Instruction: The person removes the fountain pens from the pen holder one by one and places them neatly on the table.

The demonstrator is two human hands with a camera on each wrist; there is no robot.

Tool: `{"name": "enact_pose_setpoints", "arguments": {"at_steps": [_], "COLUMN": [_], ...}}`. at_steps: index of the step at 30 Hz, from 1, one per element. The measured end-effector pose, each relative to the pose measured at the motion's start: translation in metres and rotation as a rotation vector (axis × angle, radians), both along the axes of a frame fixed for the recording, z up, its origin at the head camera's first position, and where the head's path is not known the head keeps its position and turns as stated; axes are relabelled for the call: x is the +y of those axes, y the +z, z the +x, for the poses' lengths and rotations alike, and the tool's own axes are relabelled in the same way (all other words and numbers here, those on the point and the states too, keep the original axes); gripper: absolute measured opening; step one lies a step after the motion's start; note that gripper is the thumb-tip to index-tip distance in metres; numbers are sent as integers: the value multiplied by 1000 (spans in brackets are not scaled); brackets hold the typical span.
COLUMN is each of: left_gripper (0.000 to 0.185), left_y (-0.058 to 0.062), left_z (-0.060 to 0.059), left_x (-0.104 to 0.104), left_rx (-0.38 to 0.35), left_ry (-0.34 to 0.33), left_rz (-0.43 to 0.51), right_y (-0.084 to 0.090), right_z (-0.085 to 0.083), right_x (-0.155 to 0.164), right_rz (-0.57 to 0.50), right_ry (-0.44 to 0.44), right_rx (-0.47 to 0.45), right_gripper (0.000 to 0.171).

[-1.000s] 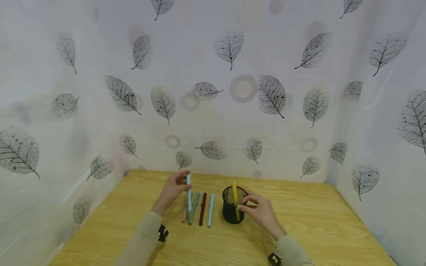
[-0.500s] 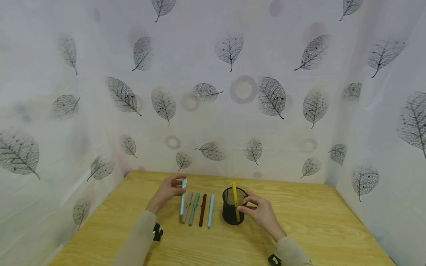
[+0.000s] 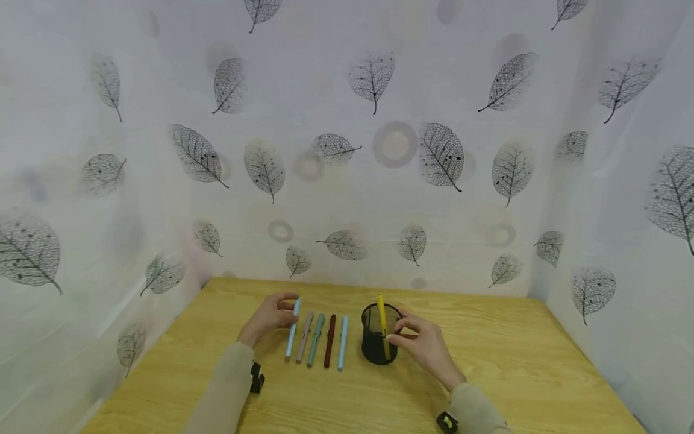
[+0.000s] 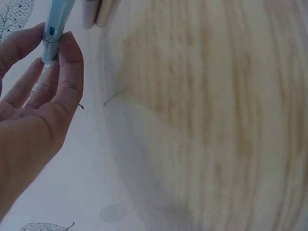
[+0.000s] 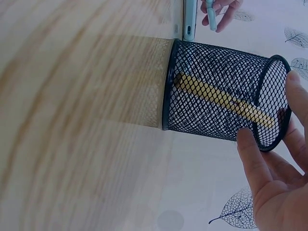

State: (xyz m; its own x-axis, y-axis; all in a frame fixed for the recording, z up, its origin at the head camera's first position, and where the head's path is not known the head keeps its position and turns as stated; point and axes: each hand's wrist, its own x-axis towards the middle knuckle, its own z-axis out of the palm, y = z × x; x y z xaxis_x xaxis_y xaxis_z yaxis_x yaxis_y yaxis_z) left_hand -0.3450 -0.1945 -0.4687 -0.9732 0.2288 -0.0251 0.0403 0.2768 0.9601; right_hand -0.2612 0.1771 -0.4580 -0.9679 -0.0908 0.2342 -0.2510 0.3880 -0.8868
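Observation:
My left hand [image 3: 268, 318] pinches the upper end of a light blue pen [image 4: 57, 21] between thumb and fingertips. The pen tilts, its lower end close over the table at the left of a row. In that row lie a pinkish-grey pen [image 3: 304, 337], a green pen [image 3: 315, 341], a dark red pen [image 3: 329, 342] and a second light blue pen [image 3: 343, 344]. With thumb and fingers at its rim, my right hand [image 3: 428, 348] holds a black mesh pen holder [image 5: 216, 57]. A yellow pen [image 5: 226, 100] leans inside, its top above the rim.
The wooden table [image 3: 504, 361] carries the pens and the holder. Leaf-printed white sheeting [image 3: 347, 193] rises behind the table and along both sides. Each wrist wears a small black camera mount, such as the right mount [image 3: 447, 423].
My left hand has moved left and lowered the light blue pen from over the row to beside its left end. The right hand and the pen holder have stayed in place.

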Motion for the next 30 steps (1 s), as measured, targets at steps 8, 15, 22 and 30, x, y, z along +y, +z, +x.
{"name": "enact_pose_setpoints", "arguments": {"at_steps": [8,15,22,30], "left_gripper": [60,59,59,58], "left_y": [-6,-5,-4,-4], "left_z": [-3,-8,-8,-7], "left_x": [0,5,8,3], "left_rx": [-64,-101,-84,-76], "left_ry": [-5,24,14,-14], "left_rz": [-50,-81,-108,-131], "right_y": [1,3,3,0], "right_z": [0,-1,1,-1], "right_x": [-1,1,2,1], "right_rz": [19,28,20,35], "right_ry": [14,19,18,0], "right_rx": [33,31,30,10], "right_gripper": [15,14,15,16]}}
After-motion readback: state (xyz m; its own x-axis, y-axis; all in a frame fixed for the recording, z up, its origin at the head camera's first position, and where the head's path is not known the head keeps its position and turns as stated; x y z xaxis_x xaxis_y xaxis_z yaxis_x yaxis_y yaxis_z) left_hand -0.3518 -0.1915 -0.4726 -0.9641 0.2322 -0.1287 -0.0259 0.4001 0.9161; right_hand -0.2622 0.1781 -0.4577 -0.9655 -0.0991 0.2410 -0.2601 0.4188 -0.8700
